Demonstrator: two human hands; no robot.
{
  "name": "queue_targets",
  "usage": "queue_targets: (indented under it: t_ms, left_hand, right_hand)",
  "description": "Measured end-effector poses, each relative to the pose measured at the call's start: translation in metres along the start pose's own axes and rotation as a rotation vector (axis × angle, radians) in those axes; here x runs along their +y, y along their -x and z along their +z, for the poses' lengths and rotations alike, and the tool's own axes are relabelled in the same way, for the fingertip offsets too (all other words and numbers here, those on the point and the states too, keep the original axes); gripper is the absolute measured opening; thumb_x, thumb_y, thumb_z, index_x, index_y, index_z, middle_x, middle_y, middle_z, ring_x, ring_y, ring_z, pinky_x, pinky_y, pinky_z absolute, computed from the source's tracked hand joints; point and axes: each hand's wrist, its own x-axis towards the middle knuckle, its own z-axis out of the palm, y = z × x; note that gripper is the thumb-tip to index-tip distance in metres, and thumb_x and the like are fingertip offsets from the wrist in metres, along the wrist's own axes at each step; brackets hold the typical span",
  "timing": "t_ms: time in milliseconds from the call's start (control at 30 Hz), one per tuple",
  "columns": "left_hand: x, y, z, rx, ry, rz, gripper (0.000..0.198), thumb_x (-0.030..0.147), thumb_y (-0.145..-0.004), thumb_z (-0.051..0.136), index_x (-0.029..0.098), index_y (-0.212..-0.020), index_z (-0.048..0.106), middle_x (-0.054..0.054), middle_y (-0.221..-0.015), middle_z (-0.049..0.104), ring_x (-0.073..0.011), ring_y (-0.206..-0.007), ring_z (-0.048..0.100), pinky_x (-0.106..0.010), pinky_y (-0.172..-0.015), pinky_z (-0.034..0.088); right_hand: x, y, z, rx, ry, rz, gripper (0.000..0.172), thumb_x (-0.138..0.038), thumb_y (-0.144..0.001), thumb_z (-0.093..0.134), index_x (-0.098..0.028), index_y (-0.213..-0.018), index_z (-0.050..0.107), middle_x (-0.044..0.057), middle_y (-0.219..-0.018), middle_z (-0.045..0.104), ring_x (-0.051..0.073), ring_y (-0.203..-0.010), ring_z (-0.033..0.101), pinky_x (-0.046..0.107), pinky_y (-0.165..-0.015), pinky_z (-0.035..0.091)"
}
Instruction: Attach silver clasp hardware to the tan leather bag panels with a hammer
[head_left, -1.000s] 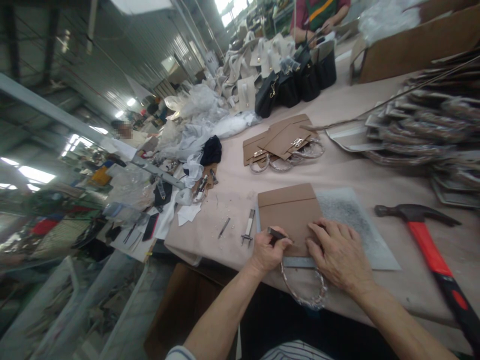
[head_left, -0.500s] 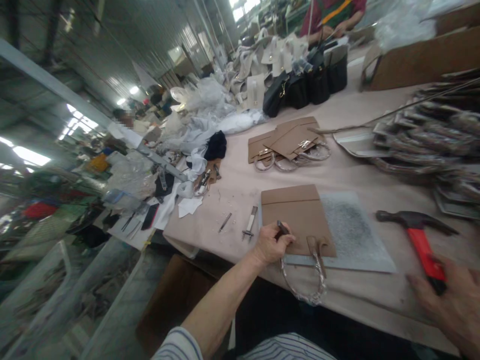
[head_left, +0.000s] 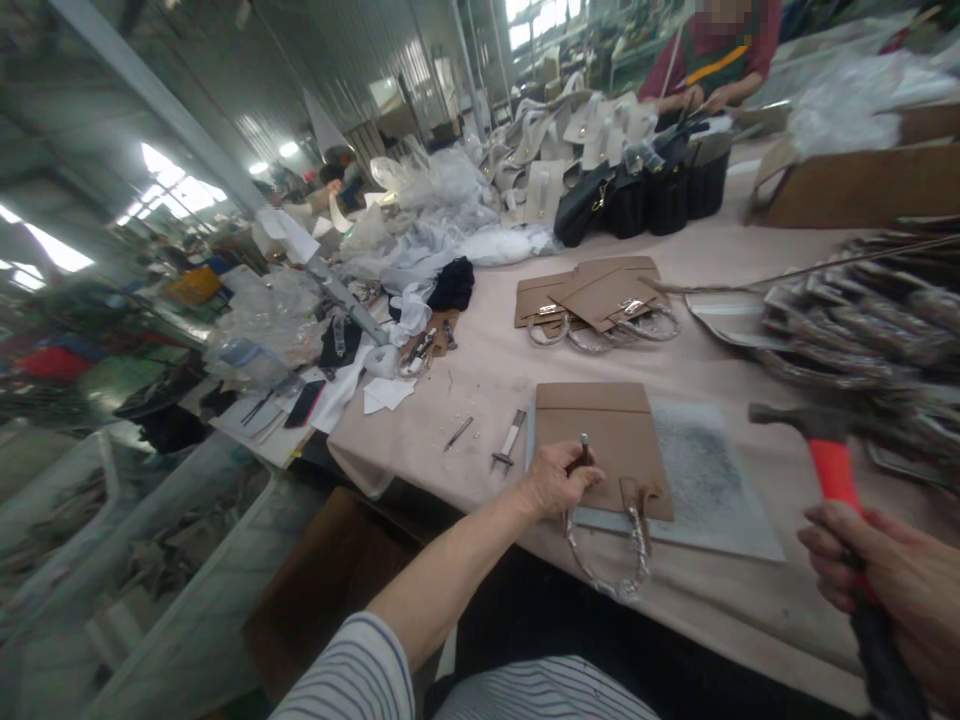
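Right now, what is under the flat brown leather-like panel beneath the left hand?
A grey, speckled, flat board lies under the brown panel, showing past its right and lower edges. Anything else the panel covers is hidden.

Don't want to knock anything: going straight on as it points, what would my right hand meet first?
Your right hand would probably meet the grey slab, though it may pass above; depth's unclear.

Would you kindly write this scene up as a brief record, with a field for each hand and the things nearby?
Left hand: holds a short metal tool over the brown panel
Right hand: grips the hammer by its handle
Panel: lies on a grey board, wrapped loop at its near edge
Left of panel: pronged tool, thin rod
Beyond: more brown panels with loops
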Motion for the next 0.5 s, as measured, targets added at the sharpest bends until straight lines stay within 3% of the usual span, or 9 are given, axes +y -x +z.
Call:
queue_targets:
  t_ms: [100,200,333,500]
  left_hand:
    - [0.0,-0.003,-0.001,-0.009,0.022,-0.037,0.011,0.025,-0.08,0.071,0.015,-0.078,0.065,0.0,-0.072,0.065,-0.0132,-0.067,0.059,-0.024,-0.069,0.049]
    - [0.001,-0.005,-0.003,-0.028,0.072,-0.073,0.011,0.025,-0.08,0.069,0.015,-0.077,0.065,0.0,-0.07,0.064,-0.0126,-0.066,0.057,-0.023,-0.067,0.047]
    - [0.0,-0.005,-0.006,-0.024,0.097,-0.083,0.013,0.027,-0.079,0.071,0.015,-0.076,0.065,0.001,-0.069,0.063,-0.0124,-0.066,0.056,-0.023,-0.066,0.046]
    - [-0.005,-0.004,-0.007,-0.056,0.149,-0.063,0.014,0.028,-0.079,0.07,0.015,-0.077,0.065,0.001,-0.068,0.063,-0.0121,-0.063,0.055,-0.023,-0.064,0.045]
  right_hand:
    - [-0.023,0.033,0.022,0.032,0.168,-0.301,0.034,-0.055,-0.074,0.062,-0.025,-0.09,0.061,0.0,-0.062,0.051,0.013,-0.044,0.041,0.026,-0.038,0.031]
    - [-0.038,0.056,0.035,0.024,0.394,-0.5,0.051,-0.072,-0.069,0.057,-0.024,-0.083,0.062,0.003,-0.063,0.058,0.016,-0.045,0.048,0.03,-0.04,0.038]
    - [-0.031,0.067,0.043,-0.032,0.434,-0.471,0.06,-0.082,-0.065,0.056,-0.024,-0.078,0.061,0.003,-0.06,0.058,0.017,-0.044,0.049,0.03,-0.039,0.037]
    - [-0.003,0.061,0.04,-0.032,0.241,-0.281,0.065,-0.079,-0.055,0.067,-0.024,-0.09,0.06,-0.002,-0.057,0.052,0.014,-0.043,0.042,0.027,-0.036,0.032]
